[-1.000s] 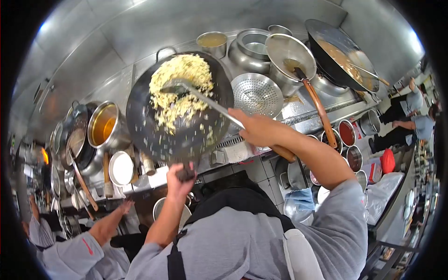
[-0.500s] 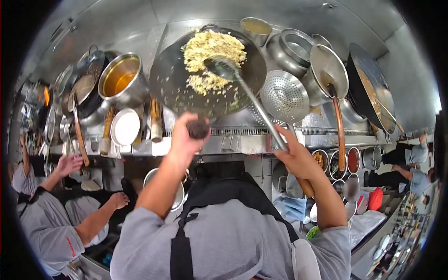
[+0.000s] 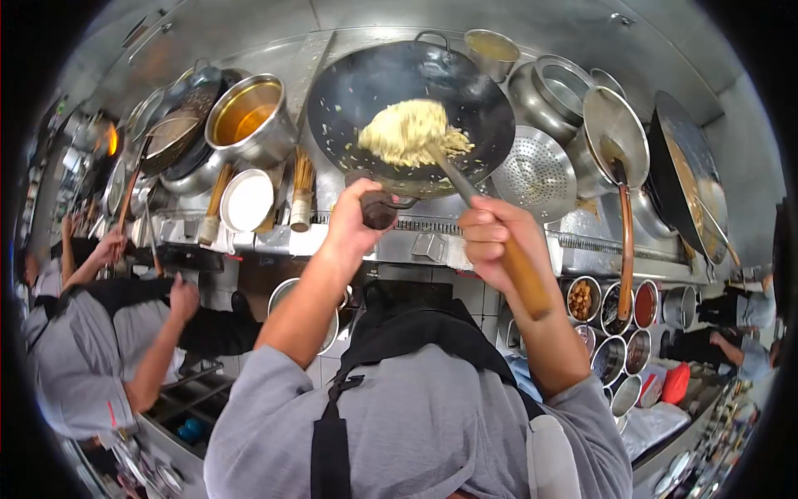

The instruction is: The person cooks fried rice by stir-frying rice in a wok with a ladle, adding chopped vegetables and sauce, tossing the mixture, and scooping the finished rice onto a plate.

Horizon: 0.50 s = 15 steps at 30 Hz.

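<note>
A large dark wok (image 3: 366,79) stands on the steel range in front of me. Yellowish fried food (image 3: 407,129), blurred by motion, is heaped in its middle. My left hand (image 3: 359,218) is closed around the wok's dark handle at the near edge. My right hand (image 3: 497,241) grips a long ladle (image 3: 453,176) with a wooden handle end; its bowl is hidden under or behind the food. Just right of the wok lies a perforated strainer (image 3: 534,175).
On the left are a pot of orange-brown liquid (image 3: 245,116), a white bowl (image 3: 247,201) and bamboo brushes (image 3: 302,195). To the right are a sieve over a pot (image 3: 615,125), another wok (image 3: 686,179) and ingredient tins (image 3: 645,303). A co-worker (image 3: 100,349) stands at left.
The view has shifted, so the wok appears further right. The food has gathered into a heap nearer the wok's middle, and the ladle is now lower and steeper, with its wooden end toward me.
</note>
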Tool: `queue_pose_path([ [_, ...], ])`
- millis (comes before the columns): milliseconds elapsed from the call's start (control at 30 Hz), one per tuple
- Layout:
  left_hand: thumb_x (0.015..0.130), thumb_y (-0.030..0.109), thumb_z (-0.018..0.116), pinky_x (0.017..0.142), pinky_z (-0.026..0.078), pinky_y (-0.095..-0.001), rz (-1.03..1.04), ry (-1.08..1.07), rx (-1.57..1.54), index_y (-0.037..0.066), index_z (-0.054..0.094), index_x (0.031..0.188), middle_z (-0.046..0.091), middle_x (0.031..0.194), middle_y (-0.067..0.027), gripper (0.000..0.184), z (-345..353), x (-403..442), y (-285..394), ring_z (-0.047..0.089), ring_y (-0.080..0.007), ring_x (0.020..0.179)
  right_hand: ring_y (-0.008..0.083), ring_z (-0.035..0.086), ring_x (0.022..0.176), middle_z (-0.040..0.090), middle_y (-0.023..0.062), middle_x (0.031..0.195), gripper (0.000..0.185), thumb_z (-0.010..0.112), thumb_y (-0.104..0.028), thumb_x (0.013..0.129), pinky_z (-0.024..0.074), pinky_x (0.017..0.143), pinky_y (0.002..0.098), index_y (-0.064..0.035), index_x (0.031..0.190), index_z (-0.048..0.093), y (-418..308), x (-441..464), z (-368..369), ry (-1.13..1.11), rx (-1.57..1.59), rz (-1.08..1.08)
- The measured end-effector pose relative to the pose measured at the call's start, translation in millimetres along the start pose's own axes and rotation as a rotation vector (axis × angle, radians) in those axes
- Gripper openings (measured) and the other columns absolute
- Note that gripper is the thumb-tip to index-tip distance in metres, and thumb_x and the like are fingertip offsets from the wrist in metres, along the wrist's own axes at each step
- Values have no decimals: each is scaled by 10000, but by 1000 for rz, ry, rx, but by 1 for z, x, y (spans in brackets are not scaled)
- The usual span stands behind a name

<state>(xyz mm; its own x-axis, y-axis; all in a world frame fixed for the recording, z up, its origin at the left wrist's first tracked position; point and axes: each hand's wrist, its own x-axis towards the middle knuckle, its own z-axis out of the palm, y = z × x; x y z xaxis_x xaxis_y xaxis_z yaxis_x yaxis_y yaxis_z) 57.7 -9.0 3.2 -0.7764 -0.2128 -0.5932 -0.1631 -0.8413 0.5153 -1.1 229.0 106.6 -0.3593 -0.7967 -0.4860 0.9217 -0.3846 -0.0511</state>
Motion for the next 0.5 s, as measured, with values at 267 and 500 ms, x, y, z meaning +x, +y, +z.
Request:
queue_pose_path([
  [267, 770, 168, 662, 680, 502, -425, -20, 53, -67, 95, 568, 970, 636, 951, -121, 233, -49, -27, -40, 642, -275, 851, 95, 439, 460, 508, 28, 739, 403, 519, -140, 975, 351, 376, 252, -160, 1358, 395, 12, -55, -68, -6, -246, 24],
  [500, 852, 398, 612, 778, 532, -477, -106, -5, -19, 71, 603, 1127, 679, 1033, -163, 428, -66, -14, -46, 646, -318, 891, 92, 455, 444, 510, 42, 725, 522, 573, -128, 951, 385, 365, 240, -152, 1420, 344, 20, -34, -132, 119, -542, 0],
])
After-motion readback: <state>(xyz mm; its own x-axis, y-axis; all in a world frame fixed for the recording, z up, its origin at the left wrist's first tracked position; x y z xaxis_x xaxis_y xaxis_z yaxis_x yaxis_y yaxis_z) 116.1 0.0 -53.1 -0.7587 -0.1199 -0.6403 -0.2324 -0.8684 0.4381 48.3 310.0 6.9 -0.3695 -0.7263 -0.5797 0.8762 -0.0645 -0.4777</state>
